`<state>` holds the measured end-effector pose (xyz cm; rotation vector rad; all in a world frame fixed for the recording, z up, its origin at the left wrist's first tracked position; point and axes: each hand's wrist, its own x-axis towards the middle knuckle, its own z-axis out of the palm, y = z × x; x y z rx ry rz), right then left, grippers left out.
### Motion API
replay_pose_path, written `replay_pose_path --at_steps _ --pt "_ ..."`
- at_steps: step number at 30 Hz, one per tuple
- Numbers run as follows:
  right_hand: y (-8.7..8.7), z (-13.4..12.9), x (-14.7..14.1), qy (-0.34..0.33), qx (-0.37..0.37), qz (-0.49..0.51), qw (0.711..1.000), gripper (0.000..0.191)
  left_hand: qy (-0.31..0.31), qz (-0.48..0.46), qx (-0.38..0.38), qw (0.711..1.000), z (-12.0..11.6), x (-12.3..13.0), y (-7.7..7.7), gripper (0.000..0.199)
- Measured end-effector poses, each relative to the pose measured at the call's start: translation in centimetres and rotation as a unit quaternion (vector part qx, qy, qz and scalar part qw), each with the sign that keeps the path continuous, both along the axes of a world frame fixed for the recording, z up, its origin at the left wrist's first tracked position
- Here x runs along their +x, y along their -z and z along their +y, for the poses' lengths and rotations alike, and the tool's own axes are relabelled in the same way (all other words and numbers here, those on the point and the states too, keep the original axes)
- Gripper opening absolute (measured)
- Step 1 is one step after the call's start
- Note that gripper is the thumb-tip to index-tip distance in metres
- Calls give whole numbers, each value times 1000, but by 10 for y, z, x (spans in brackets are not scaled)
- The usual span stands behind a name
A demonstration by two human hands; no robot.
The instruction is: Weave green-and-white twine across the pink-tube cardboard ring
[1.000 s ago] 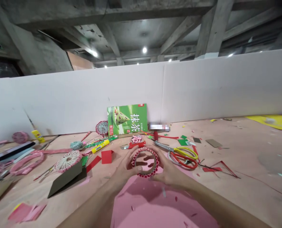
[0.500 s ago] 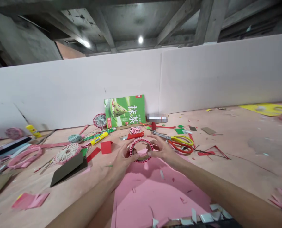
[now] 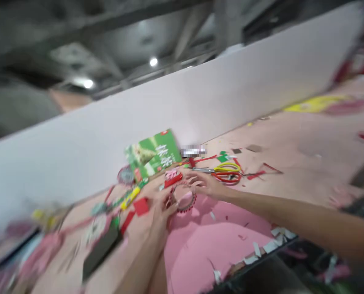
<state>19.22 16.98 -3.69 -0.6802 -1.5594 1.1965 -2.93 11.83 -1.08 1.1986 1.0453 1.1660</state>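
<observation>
A ring edged with small pink loops (image 3: 195, 199) is held upright over a pink sheet (image 3: 212, 249). My left hand (image 3: 163, 210) grips its left side, thumb at the lower rim. At the ring's upper right is my right hand (image 3: 205, 183), fingers apart and reaching over the rim; blur hides whether they touch it. Just behind the ring lies a red-handled cutter (image 3: 173, 180). Scissors with yellow and red handles (image 3: 227, 167) rest beyond my right hand.
A green printed card (image 3: 153, 155) leans on the white partition (image 3: 114, 139). On the left are a yellow glue stick (image 3: 130, 198), a red block (image 3: 141, 206), a dark board (image 3: 100, 253) and blurred pink craft pieces (image 3: 43, 251). Paper scraps edge the pink sheet.
The view has tilted and swung to the right, with blur. My right hand has lifted toward the ring's upper right and its fingers have spread; my left hand still holds the ring.
</observation>
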Motion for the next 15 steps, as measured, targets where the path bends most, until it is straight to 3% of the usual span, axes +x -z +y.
replay_pose_path --at_steps 3,5,8,11,13,15 --pt "-7 14 4 50 26 18 998 46 11 43 12 999 7 2 -1 57" --pt "-11 27 6 106 41 20 993 38 -65 33 -11 997 14 0 4 64" --pt "-17 36 11 180 59 32 981 27 -36 38 -63 997 14 -3 17 75" --pt "-36 27 32 226 78 58 969 27 -2 77 -96 992 0 -7 21 81" --pt "-57 14 56 270 95 93 954 28 -31 141 -52 988 -15 -15 14 77" --pt "-76 -2 82 338 134 118 924 33 -84 231 62 967 -32 -30 -1 65"
